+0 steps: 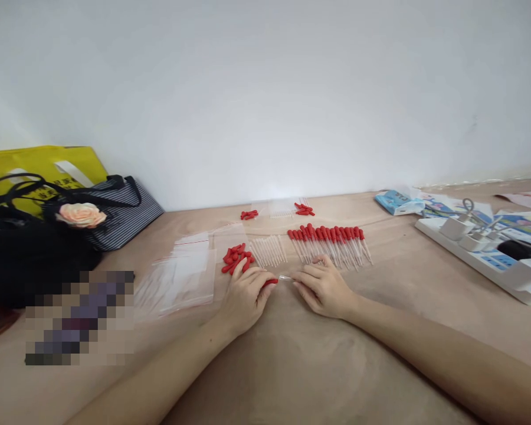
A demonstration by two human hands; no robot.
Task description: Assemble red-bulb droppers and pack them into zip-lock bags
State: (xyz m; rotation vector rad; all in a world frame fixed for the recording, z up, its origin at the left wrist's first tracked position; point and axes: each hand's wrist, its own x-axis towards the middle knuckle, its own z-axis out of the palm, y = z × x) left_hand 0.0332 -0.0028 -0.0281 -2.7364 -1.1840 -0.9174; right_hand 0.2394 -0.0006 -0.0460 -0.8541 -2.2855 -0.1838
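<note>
My left hand (248, 292) pinches a red rubber dropper bulb (271, 282), its open end toward the right. Facing it, my right hand (323, 287) grips a clear glass dropper tube (285, 277), whose end points at the bulb with a small gap between them. Behind my left hand lies a pile of loose red bulbs (235, 255). A row of bare glass tubes (269, 251) rests beside the pile. Behind my right hand, several droppers with red bulbs fitted (331, 236) lie side by side.
Clear zip bags (188, 271) lie to the left. More red bulbs (304, 209) and tubes sit near the wall. A power strip (491, 260) with plugs and a blue packet (398, 202) are at right. A striped bag (124, 212) and yellow bag (77, 162) stand at left.
</note>
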